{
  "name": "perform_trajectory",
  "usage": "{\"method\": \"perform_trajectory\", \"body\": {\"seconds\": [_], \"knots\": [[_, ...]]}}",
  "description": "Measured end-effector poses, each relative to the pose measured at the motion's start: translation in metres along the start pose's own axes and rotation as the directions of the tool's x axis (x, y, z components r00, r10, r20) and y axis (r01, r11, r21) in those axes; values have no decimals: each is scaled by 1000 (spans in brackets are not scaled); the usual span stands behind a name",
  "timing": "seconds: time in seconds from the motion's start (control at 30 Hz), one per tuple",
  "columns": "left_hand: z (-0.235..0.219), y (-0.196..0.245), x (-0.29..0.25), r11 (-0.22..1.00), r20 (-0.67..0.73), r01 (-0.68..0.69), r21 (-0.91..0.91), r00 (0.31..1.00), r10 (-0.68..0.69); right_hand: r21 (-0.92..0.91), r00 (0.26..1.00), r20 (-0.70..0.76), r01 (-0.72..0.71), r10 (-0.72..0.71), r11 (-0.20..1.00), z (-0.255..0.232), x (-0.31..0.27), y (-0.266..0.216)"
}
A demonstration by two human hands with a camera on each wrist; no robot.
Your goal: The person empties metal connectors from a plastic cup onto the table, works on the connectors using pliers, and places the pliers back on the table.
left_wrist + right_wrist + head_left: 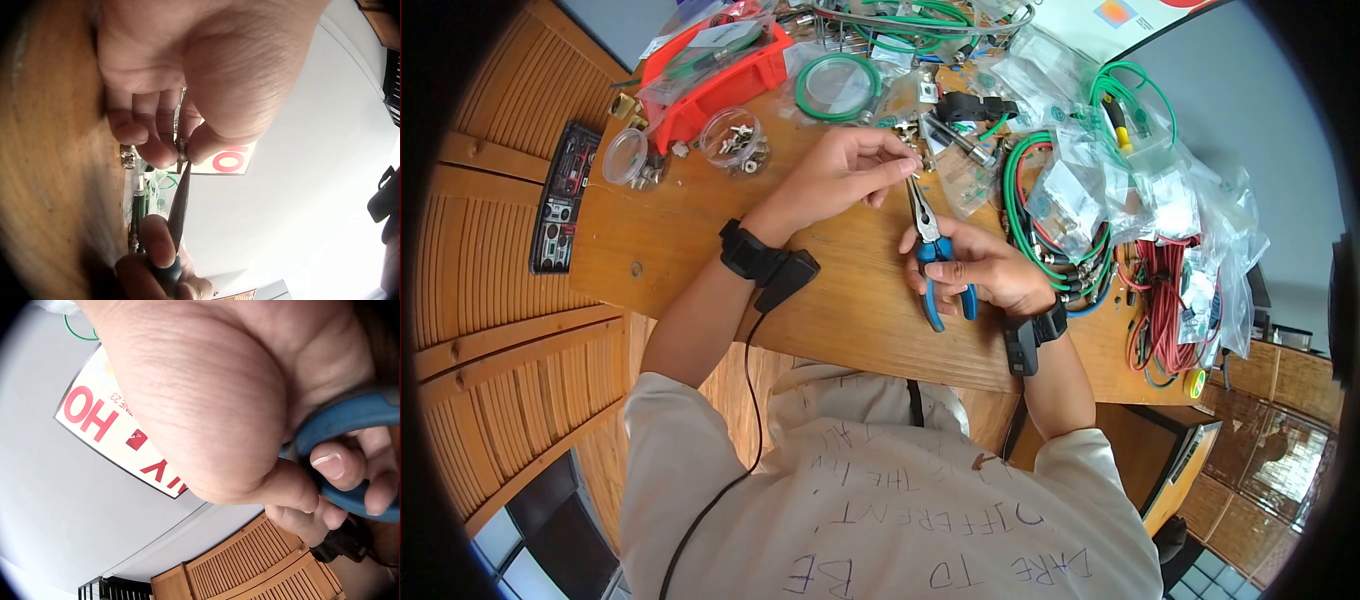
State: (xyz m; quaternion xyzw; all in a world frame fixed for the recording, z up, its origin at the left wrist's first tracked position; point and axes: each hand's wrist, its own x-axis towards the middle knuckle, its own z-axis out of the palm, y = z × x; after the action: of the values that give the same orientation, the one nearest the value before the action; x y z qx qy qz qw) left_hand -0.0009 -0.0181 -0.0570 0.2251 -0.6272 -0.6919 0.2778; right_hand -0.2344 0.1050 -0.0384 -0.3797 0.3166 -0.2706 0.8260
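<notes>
My left hand point(845, 175) pinches a small metal fitting point(181, 150) between thumb and fingertips, above the wooden table. Its exact kind is mostly hidden by the fingers. The right hand point(985, 265) grips needle-nose pliers point(927, 222) by their blue handles, the long steel nose pointing away from the body. In the left wrist view the pliers' tip meets the fitting right beside the left thumb. Seen from the right wrist, fingers wrap the blue handles point(350, 415). Behind the left fingers a metal connector point(128, 157) shows.
A red bin point(725, 95) and clear tubs of small fittings point(735, 140) stand at the back left of the table point(830, 285). Coiled green cables point(838, 88), plastic bags point(1075, 195) and bundled red cables point(1170, 300) crowd the back and right. A cord point(750, 400) trails from the left wrist camera.
</notes>
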Motion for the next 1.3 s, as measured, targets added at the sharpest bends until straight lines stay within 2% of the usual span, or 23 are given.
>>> {"method": "perform_trajectory", "body": {"seconds": [1.3], "knots": [[-1, 0, 0, 1000, -6, -9, 7, 1000, 9, 3, 1000, 9, 7, -7, 1000, 2, 0, -2]]}}
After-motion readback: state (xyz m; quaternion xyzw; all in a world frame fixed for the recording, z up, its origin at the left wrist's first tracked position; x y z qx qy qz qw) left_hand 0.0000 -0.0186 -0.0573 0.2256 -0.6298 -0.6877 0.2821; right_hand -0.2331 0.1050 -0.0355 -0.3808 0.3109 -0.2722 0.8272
